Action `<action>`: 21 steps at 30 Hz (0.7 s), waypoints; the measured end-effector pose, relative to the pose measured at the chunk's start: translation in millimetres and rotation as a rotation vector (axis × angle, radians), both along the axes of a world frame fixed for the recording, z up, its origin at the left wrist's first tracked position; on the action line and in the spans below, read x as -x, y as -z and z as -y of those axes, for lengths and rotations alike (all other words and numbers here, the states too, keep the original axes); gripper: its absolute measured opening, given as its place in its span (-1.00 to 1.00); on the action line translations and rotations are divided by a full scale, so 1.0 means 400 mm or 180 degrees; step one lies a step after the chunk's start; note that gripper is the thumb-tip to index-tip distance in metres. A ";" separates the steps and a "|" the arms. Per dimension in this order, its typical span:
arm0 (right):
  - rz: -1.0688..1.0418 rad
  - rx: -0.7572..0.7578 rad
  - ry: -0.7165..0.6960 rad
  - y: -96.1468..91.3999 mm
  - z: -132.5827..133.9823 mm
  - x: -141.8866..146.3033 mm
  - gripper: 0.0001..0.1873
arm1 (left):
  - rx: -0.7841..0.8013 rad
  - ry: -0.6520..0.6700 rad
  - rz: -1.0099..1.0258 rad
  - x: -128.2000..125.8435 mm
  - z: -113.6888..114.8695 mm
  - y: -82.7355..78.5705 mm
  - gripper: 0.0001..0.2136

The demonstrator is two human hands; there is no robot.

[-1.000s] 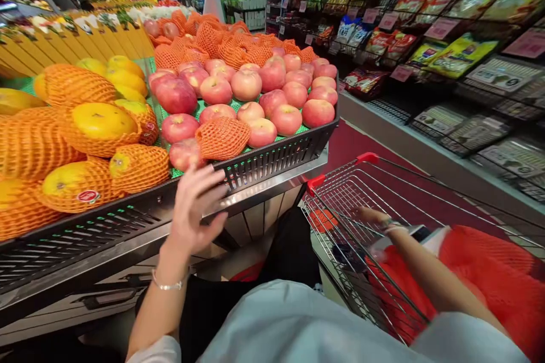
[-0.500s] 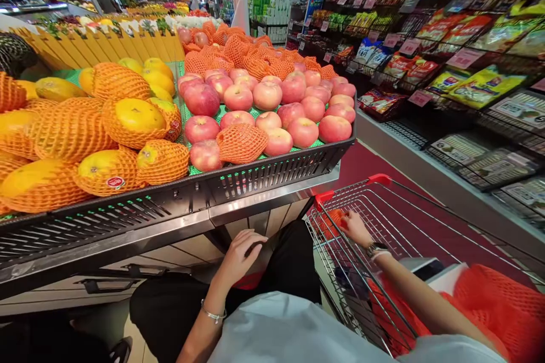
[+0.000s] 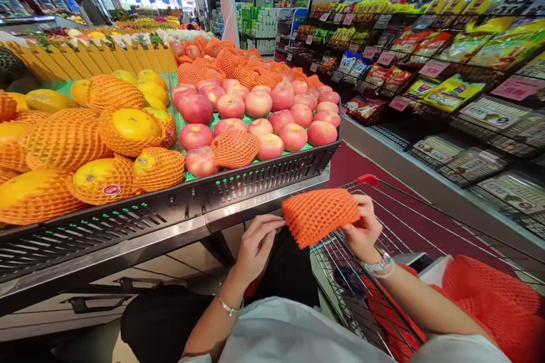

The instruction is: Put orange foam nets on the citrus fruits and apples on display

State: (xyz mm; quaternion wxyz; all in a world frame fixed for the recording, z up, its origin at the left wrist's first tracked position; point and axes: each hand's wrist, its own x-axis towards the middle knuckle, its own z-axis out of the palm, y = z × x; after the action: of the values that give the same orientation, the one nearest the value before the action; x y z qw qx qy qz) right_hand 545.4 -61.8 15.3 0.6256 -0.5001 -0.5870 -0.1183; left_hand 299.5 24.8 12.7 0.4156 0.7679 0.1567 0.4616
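Note:
An orange foam fruit net (image 3: 320, 214), flattened like an empty sleeve, is held up between my hands over the near edge of the fruit stand and the shopping cart. My right hand (image 3: 365, 227) grips its right end, the fingers partly hidden behind it. At the left edge of the net, my left hand (image 3: 258, 247) is closed, its thumb and fingertips pinching the rim. Just beyond, red apples (image 3: 293, 136) sit in rows in a black crate (image 3: 272, 176). One apple in an orange net (image 3: 235, 148) lies at the crate's front.
Yellow melon-like fruits in orange nets (image 3: 136, 130) fill the left side of the stand. The metal shopping cart (image 3: 409, 204) stands at my right, with a heap of red-orange nets (image 3: 489, 300) in it. Shelves of packaged goods (image 3: 443, 91) line the aisle's right side.
My right hand has come up out of the cart with the orange foam net. My left hand has moved right and closed on the net's left edge. The view has shifted slightly to the right.

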 end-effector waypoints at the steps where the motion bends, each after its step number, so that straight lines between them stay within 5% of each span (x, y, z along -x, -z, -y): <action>1: -0.0016 -0.0030 -0.0179 -0.009 -0.011 0.037 -0.74 | -0.0088 -0.0066 0.0032 -0.001 0.001 -0.008 -0.77; 5: 0.0157 0.0240 -0.0468 -0.029 -0.058 0.124 -0.69 | -0.0343 -0.0629 0.0229 0.023 0.003 -0.008 -0.81; 10: 0.0838 0.0286 -0.0909 -0.052 -0.083 0.142 -0.60 | -0.0374 -0.1244 0.0172 0.074 -0.002 0.018 -0.88; 12: 0.0917 0.0356 -0.1257 -0.068 -0.078 0.147 -0.59 | -0.0316 -0.1091 -0.0072 0.087 -0.007 0.017 -0.87; 15: 0.0727 0.0885 -0.1676 -0.086 -0.066 0.163 -0.70 | -0.0478 -0.0318 -0.0435 0.094 -0.016 0.007 -0.80; 17: 0.0682 0.1356 -0.2067 -0.086 -0.060 0.173 -0.59 | -0.0696 0.0157 -0.0555 0.093 -0.024 0.002 -0.73; 21: 0.1144 0.2268 -0.2405 -0.055 -0.061 0.182 -0.62 | -0.0830 0.0274 -0.0726 0.091 -0.043 0.007 -0.70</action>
State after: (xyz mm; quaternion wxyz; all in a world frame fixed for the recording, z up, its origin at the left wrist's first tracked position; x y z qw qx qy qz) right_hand 472.6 -37.3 37.3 0.3064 -0.4073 -0.8270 0.2371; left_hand 263.3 42.1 10.1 0.3115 0.8687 0.1086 0.3696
